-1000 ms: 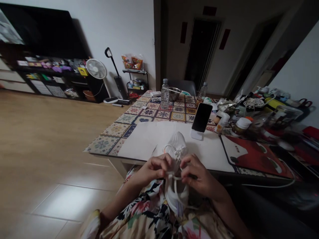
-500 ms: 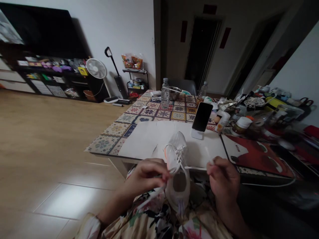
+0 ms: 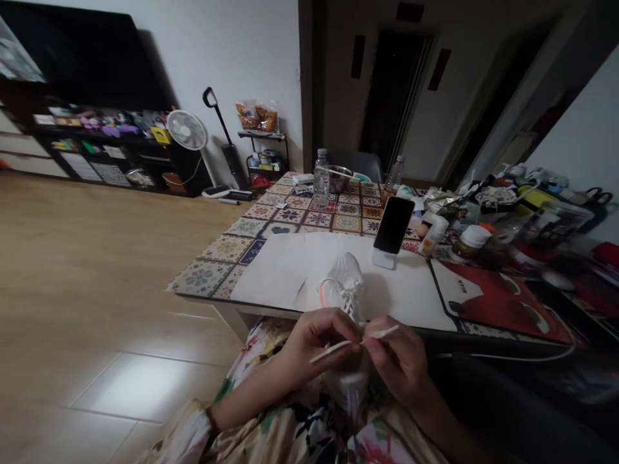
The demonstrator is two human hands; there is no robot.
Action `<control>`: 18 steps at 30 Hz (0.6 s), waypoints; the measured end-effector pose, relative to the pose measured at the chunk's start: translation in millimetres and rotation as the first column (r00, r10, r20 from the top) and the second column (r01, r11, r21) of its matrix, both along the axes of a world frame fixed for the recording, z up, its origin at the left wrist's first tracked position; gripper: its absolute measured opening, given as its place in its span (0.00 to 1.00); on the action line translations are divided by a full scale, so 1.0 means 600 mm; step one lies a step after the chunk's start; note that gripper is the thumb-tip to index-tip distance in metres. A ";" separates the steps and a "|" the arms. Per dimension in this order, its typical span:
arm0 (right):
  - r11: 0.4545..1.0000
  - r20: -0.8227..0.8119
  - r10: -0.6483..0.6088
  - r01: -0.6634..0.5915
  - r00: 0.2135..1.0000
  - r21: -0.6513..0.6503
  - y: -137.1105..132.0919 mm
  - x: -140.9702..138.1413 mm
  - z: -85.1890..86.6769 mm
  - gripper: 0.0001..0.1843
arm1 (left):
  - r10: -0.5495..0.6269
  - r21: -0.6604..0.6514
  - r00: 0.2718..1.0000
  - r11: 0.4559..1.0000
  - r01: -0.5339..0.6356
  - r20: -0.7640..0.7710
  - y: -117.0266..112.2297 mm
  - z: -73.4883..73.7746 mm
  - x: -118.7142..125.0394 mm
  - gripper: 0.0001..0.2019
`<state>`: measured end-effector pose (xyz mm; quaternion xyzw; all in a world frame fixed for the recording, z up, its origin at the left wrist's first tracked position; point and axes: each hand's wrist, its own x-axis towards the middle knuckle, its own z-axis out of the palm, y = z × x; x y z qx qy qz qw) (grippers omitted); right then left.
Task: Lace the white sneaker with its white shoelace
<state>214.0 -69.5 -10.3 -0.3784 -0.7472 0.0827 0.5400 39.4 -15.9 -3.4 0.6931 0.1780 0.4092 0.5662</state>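
the tabletop (image 3: pixel 271 222), tiled in a bright pattern, carried a wide white sheet (image 3: pixel 309 264) near its front edge, and the white sneaker (image 3: pixel 344 283) lay toe-out on that sheet with its heel hanging toward the person's lap. further back stood a phone (image 3: pixel 393 225) on a small stand and a water bottle (image 3: pixel 320 180), with clutter crowding the right side. the left hand (image 3: pixel 316 341) and right hand (image 3: pixel 399 361) met just over the shoe's opening, fingers pinched shut on the two ends of the white lace (image 3: pixel 353 339), which crossed between them. judging from this, the lacing up the front looked done through most eyelets, while the ends were only being crossed, so the knot and bow remained to be made
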 end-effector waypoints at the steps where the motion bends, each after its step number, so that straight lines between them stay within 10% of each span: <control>1: 1.000 -0.067 -0.026 0.025 0.997 -0.015 0.000 -0.001 -0.003 0.08 | -0.025 -0.012 0.999 1.000 0.024 -0.024 -0.003 0.001 -0.001 0.09; 13: 0.997 0.081 0.062 -0.059 0.995 -0.042 0.004 -0.004 0.007 0.09 | 0.156 0.155 0.986 0.974 -0.164 0.063 -0.014 0.008 -0.009 0.04; 18: 0.994 0.093 -0.002 -0.008 0.996 0.109 0.012 -0.005 0.000 0.08 | 0.147 -0.026 0.989 0.989 -0.147 0.028 -0.015 0.010 -0.006 0.06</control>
